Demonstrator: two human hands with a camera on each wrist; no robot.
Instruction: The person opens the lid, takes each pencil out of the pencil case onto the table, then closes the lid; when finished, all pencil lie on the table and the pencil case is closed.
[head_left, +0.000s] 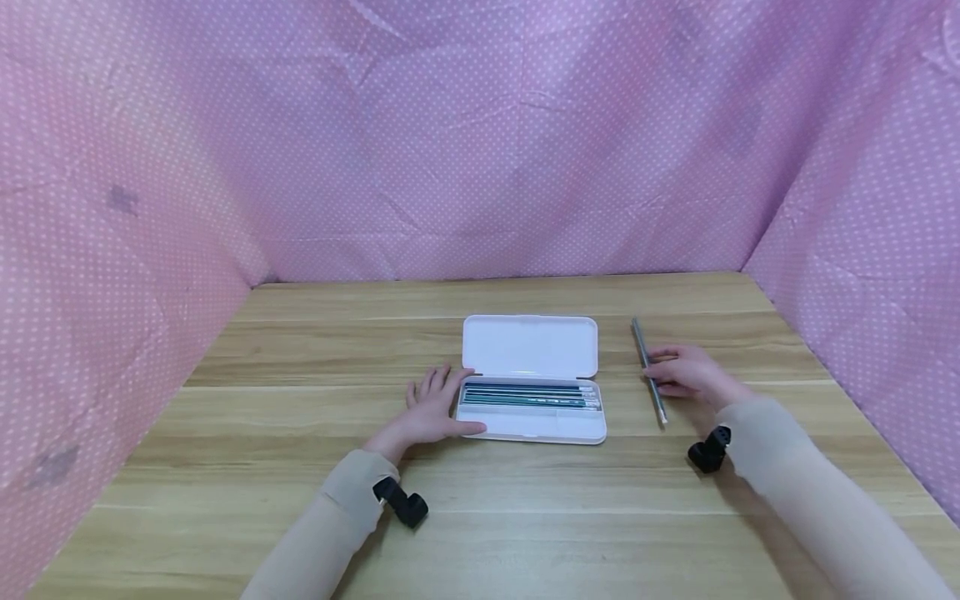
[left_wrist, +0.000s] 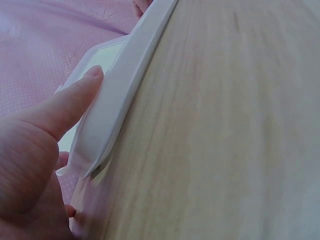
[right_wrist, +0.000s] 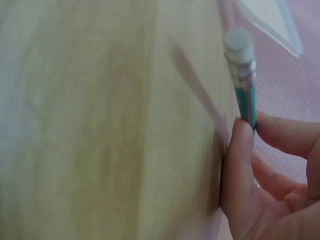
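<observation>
A white pencil case (head_left: 531, 427) lies with its lid (head_left: 530, 345) flipped back, and several dark green pencils (head_left: 525, 395) lie side by side in its tray. My left hand (head_left: 433, 414) spans the left end of the case. Its thumb (left_wrist: 80, 97) lies on the front wall and the index finger reaches the back corner by the hinge; the other fingers spread out to the left. To the right of the case, my right hand (head_left: 688, 372) pinches one green pencil (head_left: 640, 341) between thumb and fingers. The pencil's white eraser end (right_wrist: 239, 47) points toward me.
The wooden table (head_left: 540, 517) carries the case near its middle. Pink dotted cloth (head_left: 480, 150) hangs behind and along both sides. A small black camera is strapped on each wrist, over beige sleeves (head_left: 780, 450).
</observation>
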